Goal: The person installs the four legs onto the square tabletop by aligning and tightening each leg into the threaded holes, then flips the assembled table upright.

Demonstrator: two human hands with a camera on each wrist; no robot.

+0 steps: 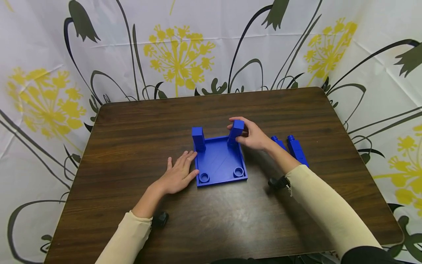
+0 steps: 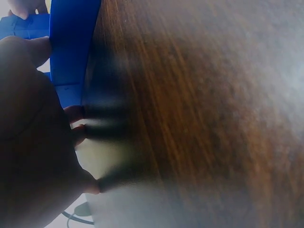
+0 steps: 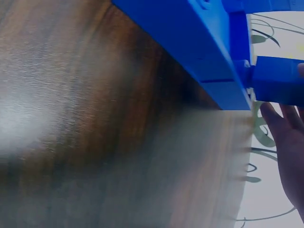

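Note:
A square blue tray-like base (image 1: 219,161) with a raised rim lies on the table. One blue block-shaped leg (image 1: 198,138) stands at its back left corner. At the back right corner my right hand (image 1: 254,136) holds a second leg (image 1: 236,128) between thumb and fingers. That leg tilts slightly, and the right wrist view shows its narrower end (image 3: 244,72) at the corner. My left hand (image 1: 179,173) lies with fingers extended against the base's left side, its thumb at the rim. Bare round sockets (image 1: 204,178) show at both front corners.
Two more blue legs (image 1: 298,150) lie side by side on the brown wooden table (image 1: 138,128), right of the base, partly behind my right forearm. A flower-patterned white curtain (image 1: 197,47) hangs along the table's back and sides.

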